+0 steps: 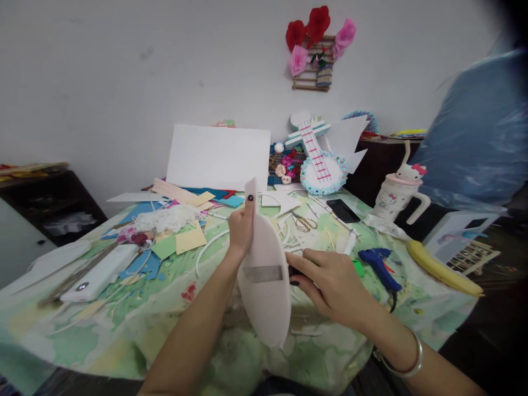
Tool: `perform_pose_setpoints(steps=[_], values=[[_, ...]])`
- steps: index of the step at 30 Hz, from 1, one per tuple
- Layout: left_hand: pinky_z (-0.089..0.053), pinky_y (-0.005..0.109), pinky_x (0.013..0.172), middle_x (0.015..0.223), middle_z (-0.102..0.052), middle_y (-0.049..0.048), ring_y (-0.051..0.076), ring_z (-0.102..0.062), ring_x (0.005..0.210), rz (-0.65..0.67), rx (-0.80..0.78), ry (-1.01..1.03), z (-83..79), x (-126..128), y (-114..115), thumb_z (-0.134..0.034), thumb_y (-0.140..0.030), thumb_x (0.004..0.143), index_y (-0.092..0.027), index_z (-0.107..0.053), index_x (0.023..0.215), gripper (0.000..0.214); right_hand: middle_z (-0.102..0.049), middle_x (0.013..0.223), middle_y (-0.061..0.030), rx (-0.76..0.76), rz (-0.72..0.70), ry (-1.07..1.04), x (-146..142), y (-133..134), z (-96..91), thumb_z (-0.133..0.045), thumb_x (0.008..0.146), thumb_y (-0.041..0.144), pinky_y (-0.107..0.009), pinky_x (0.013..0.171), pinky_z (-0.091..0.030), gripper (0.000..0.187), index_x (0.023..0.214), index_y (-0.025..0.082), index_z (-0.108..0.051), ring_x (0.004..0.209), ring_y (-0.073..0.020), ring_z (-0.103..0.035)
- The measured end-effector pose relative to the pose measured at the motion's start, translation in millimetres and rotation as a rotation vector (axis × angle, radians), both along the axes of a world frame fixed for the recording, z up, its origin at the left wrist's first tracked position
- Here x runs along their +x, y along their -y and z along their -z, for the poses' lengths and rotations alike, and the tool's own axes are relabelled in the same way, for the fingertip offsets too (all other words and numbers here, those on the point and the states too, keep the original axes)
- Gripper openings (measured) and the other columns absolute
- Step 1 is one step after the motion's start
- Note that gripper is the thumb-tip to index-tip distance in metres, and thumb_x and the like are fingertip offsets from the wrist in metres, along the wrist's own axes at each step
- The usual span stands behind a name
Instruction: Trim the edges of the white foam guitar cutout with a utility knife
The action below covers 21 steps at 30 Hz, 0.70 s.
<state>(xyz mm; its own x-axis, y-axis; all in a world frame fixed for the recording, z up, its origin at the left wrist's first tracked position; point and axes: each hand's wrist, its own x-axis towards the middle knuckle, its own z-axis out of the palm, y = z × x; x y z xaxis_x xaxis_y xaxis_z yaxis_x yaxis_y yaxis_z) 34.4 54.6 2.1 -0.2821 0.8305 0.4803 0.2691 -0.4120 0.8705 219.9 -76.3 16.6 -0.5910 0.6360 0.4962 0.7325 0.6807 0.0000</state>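
My left hand (242, 226) grips the narrow upper part of a white foam board cutout (264, 308), thumb on top. The board stands on edge, tilted towards me, with a rounded wide lower part and a rectangular slot through it. At its right edge, my right hand (330, 283) is closed with the fingers pinched together beside the slot. A small dark thing shows between those fingers, mostly hidden, so its kind is unclear. A bit of green (358, 268) shows just behind this hand; whether it belongs to the held thing I cannot tell.
Gold-handled scissors (304, 222), a phone (343, 210), a blue glue gun (380, 268), a banana (443, 269) and a lidded cup (391, 198) lie or stand to the right. Paper scraps (191, 240) and a white box (101, 273) lie left. A decorated banjo model (322, 165) leans behind.
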Motion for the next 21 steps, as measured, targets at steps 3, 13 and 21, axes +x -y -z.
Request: perform_pose_setpoints(steps=[3, 13, 21], values=[[-0.016, 0.029, 0.042, 0.044, -0.026, -0.0024, 0.01, -0.025, 0.044, 0.013, 0.022, -0.014, 0.3, 0.8, 3.8, -0.041, -0.062, 0.083, -0.021, -0.025, 0.046, 0.057, -0.052, 0.071, -0.0012, -0.035, -0.023, -0.009, -1.9, 1.3, -2.3, -0.033, 0.097, 0.033, -0.028, 0.057, -0.024, 0.031, 0.114, 0.019, -0.056, 0.065, -0.0146, -0.047], [-0.02, 0.028, 0.043, 0.045, -0.027, -0.0032, 0.009, -0.028, 0.044, 0.151, -0.024, 0.018, -3.6, 2.3, 8.6, -0.038, -0.067, 0.081, -0.021, -0.025, 0.05, 0.057, -0.057, 0.077, -0.0022, -0.084, -0.076, 0.014, -5.9, 6.0, -8.7, -0.033, 0.097, 0.038, -0.028, 0.058, -0.023, 0.031, 0.11, 0.019, -0.054, 0.067, -0.0149, -0.049], [-0.021, 0.026, 0.041, 0.04, -0.028, -0.0051, 0.008, -0.028, 0.038, 0.237, -0.07, 0.166, -0.1, 2.1, 1.9, -0.038, -0.071, 0.078, -0.021, -0.031, 0.049, 0.058, -0.054, 0.071, -0.0001, -0.048, -0.064, 0.022, -3.0, 4.1, -6.7, -0.031, 0.098, 0.036, -0.028, 0.056, -0.019, 0.037, 0.132, 0.027, -0.044, 0.062, -0.0146, -0.046]])
